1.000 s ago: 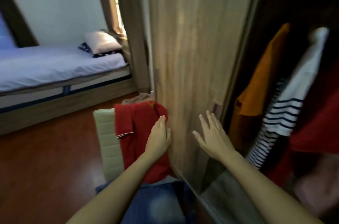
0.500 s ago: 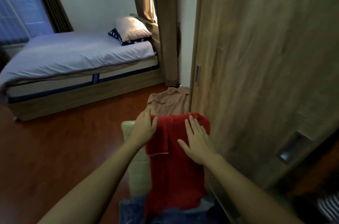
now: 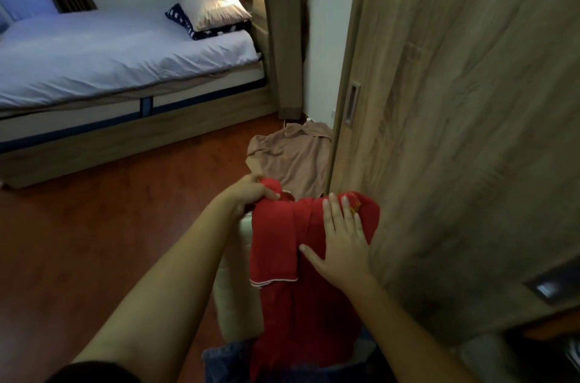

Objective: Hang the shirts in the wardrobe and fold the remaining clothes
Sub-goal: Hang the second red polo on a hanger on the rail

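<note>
Now L hand (image 3: 251, 194) pinches red shirt (image 3: 295, 257), R hand (image 3: 340, 241) flat on it; jeans (image 3: 226, 357) underneath could drag off w/ it.

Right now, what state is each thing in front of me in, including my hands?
red shirt: draped over the chair, not hung.
left hand: grips the red shirt's top corner.
right hand: flat on the red shirt.
beige garment: lying rumpled, unfolded.
denim garment: partly under the red shirt.

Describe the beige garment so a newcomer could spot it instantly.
Start at the wooden wardrobe door on the right. At its left edge, just beyond the red shirt, the beige garment lies crumpled. It alone is tan; its neighbour is bright red.
</note>
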